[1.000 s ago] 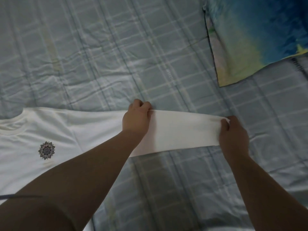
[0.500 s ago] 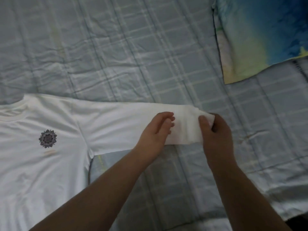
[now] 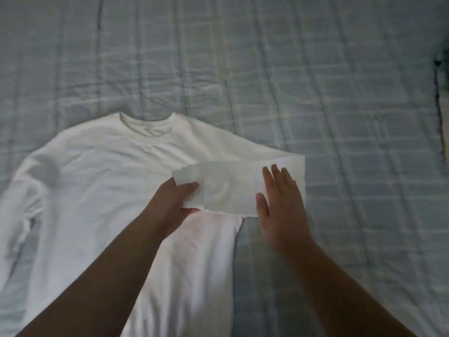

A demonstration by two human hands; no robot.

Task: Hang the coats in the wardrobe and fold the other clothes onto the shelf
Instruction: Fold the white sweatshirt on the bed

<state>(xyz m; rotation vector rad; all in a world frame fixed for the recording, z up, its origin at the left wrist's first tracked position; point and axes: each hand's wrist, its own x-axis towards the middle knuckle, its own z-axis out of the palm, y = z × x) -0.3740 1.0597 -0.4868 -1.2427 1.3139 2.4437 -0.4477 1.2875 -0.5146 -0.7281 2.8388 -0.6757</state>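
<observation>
The only view comes from a wide-angle camera worn on the person's head. It faces forward and steeply down onto the pale blue-grey checked bedspread point(image 3: 340, 93), which fills the frame edge to edge. It sits close: both bare forearms enter from the bottom edge, and the left hand point(image 3: 170, 205) and right hand point(image 3: 281, 205) meet near the centre over the white long-sleeved cotton shirt point(image 3: 97, 178). A strip of dark and yellow-green cloth point(image 3: 443, 105) is cut off by the right edge.

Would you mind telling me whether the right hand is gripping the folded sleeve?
No, the right hand lies flat, fingers straight, on the folded sleeve; the left hand pinches its cuff.
</observation>
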